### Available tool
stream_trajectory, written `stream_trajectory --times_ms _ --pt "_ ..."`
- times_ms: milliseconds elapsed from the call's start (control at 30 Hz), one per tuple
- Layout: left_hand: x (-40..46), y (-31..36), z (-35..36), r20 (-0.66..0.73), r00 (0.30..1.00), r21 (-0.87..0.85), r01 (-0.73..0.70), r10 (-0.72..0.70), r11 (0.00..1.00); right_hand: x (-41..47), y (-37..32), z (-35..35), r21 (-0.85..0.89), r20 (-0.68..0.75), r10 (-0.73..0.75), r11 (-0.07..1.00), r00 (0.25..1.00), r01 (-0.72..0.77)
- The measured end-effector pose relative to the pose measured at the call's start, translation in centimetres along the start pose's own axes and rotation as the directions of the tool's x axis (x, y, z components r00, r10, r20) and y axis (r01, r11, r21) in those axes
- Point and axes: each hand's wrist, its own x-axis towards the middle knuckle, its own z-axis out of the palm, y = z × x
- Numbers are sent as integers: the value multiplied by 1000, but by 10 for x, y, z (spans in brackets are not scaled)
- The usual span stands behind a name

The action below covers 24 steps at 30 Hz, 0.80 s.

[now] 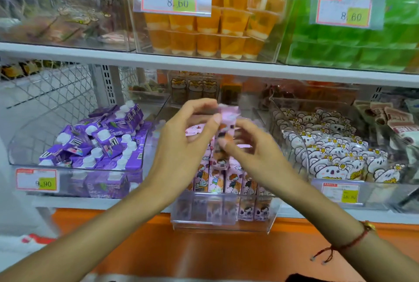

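Packet (227,115) is standing nearly upright between the two hands, its long axis running top to bottom and leaning a little to the left at the foot, its crimped top end pointing up toward the shelf edge (204,64) above the fingers. Left hand (188,136) is pinching the upper part, thumb pressing the front and curled fingers arching over the top. Right hand (254,152) is pinching the lower part from the other side, though its fingertips are blurring. The packet is a slim, glossy pink film sachet with cartoon print.

Right below both hands, a clear hard-plastic bin (222,213) is holding a row (226,179) of the same sachets standing on end; its front wall is jutting past the shelf lip toward the wrists. Open room is lying between the hands and the shelf edge above, and behind the packet over the bin. Left of the left hand, purple pouches (102,141) with white caps are piling in a curved clear tub. Right of the right hand, white koala packs (335,152) are filling another clear tub, its wall standing near the knuckles.
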Motion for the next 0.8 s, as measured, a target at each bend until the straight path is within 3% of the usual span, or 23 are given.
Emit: stream_trajectory --times_ms 100,233,400,567,700,800 --pt "-5 -8 0 50 995 65 78 -81 995 5 4 -4 310 -9 257 919 966 -242" --pt "-12 -18 0 94 985 191 124 -144 974 6 7 -4 404 17 336 859 942 -314" --pt "-12 -18 2 95 994 359 22 -60 933 4 8 -1 388 31 343 862 939 -328" --pt "-6 -23 -3 148 982 287 70 -116 955 9 6 -14 386 3 305 878 952 -282" --pt "-9 -24 -3 225 967 299 47 -119 953 5 5 -14 420 58 226 878 972 -229" --pt "-10 -25 -2 204 978 397 -35 -51 917 3 6 -10 389 -55 199 907 978 -163"
